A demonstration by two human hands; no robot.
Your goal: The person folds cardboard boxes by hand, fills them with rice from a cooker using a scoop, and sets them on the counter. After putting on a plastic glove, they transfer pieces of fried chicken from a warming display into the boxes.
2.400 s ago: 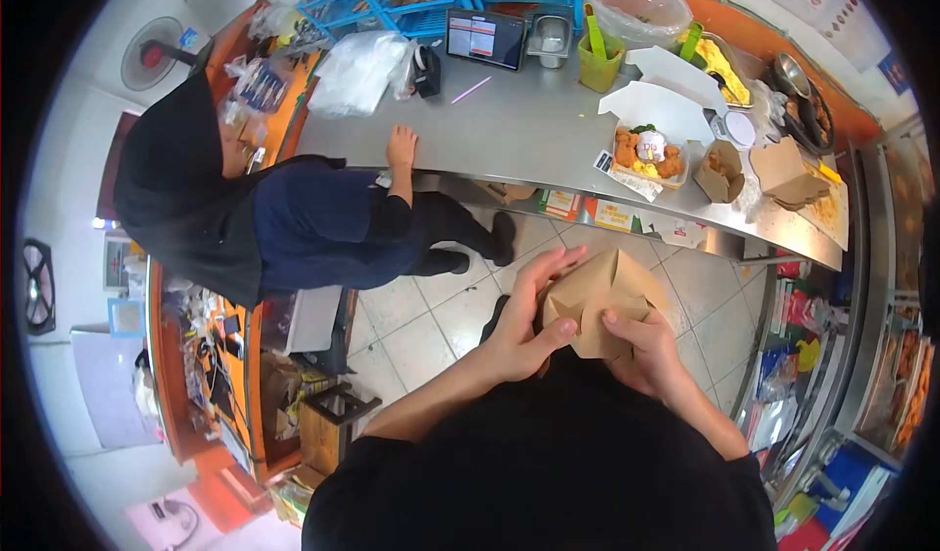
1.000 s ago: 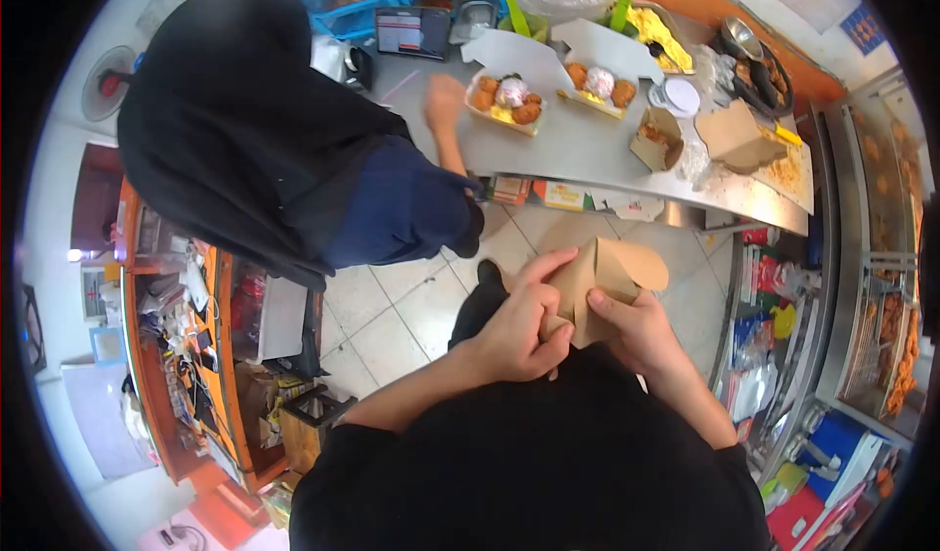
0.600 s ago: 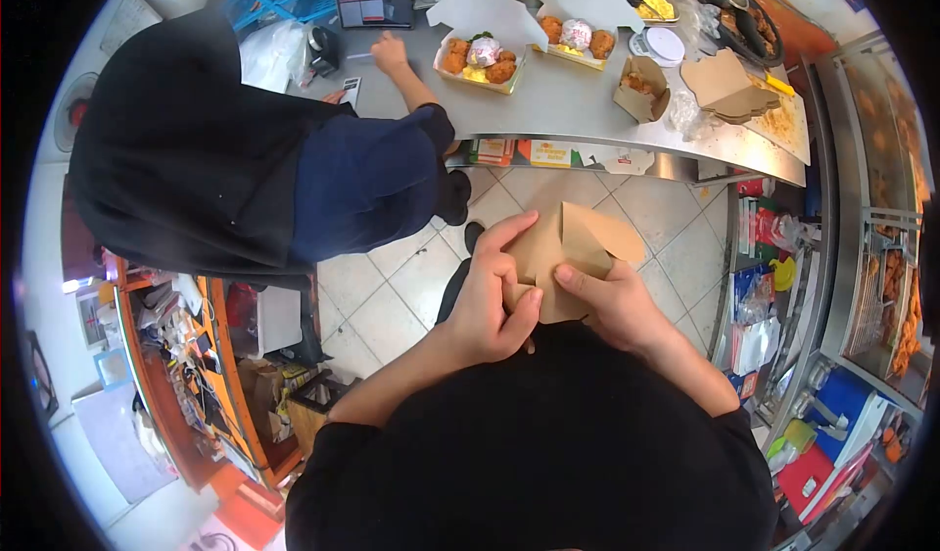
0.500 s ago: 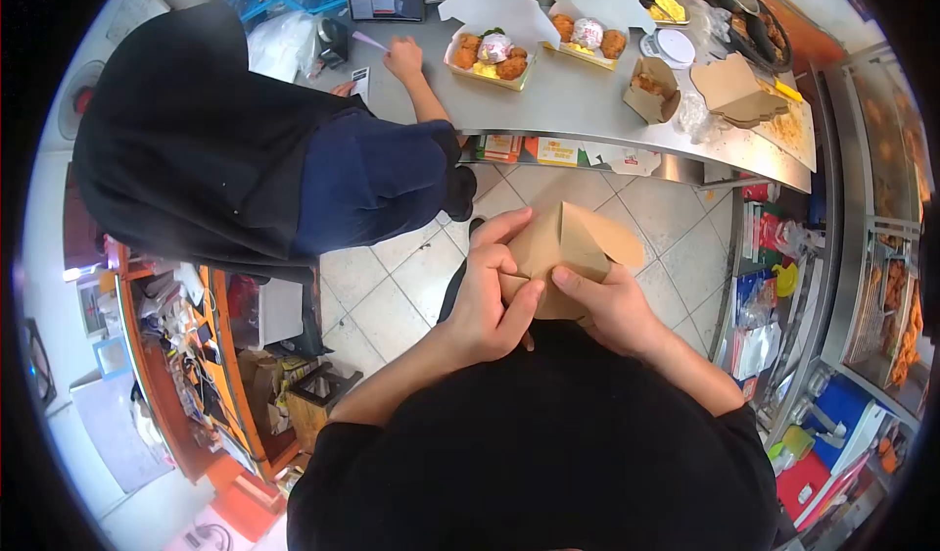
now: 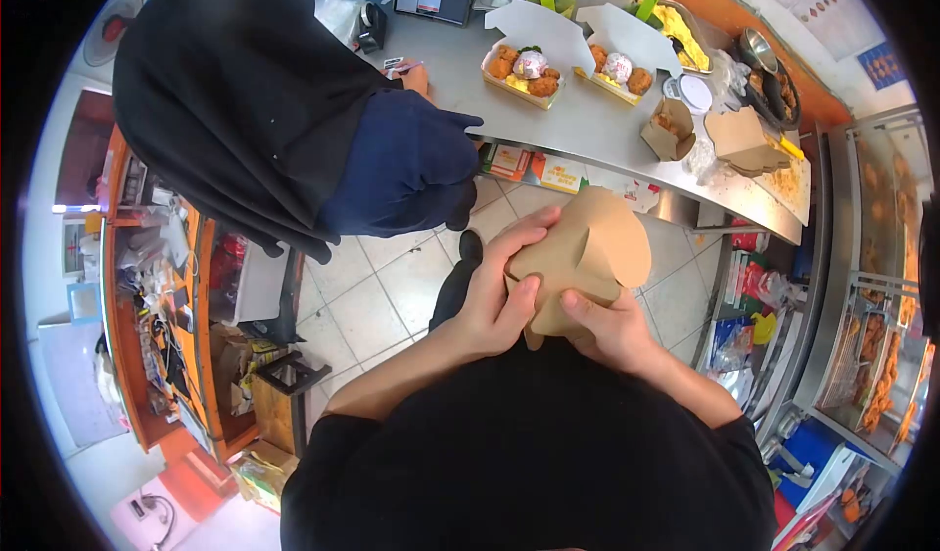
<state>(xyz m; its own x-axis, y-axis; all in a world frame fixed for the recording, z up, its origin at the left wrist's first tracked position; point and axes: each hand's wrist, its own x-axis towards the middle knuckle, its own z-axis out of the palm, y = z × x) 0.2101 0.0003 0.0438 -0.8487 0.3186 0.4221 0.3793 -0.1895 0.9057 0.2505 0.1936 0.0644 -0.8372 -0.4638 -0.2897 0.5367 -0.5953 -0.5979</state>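
Note:
A brown cardboard food box (image 5: pixel 563 265), partly folded, is held in front of my chest. My left hand (image 5: pixel 504 282) wraps its left side, thumb pressed on the near panel and fingers along the far edge. My right hand (image 5: pixel 612 328) grips the lower right corner, with the thumb on top and the other fingers hidden beneath. One rounded flap (image 5: pixel 622 238) stands out at the box's upper right. The underside of the box cannot be seen.
Ahead, a steel counter (image 5: pixel 441 47) bears two open meal boxes (image 5: pixel 524 66) with fried chicken, a small brown box (image 5: pixel 669 130) and stacked brown cartons (image 5: pixel 746 140). A co-worker (image 5: pixel 264 110) in dark clothes leans at its left. Shelves (image 5: pixel 186 326) stand left; a fried-food cabinet (image 5: pixel 871 335) stands right.
The brown box has turned in my hands, and its rounded flap now stands higher. My right thumb has shifted slightly. The co-worker's hand has come down toward the counter's near edge.

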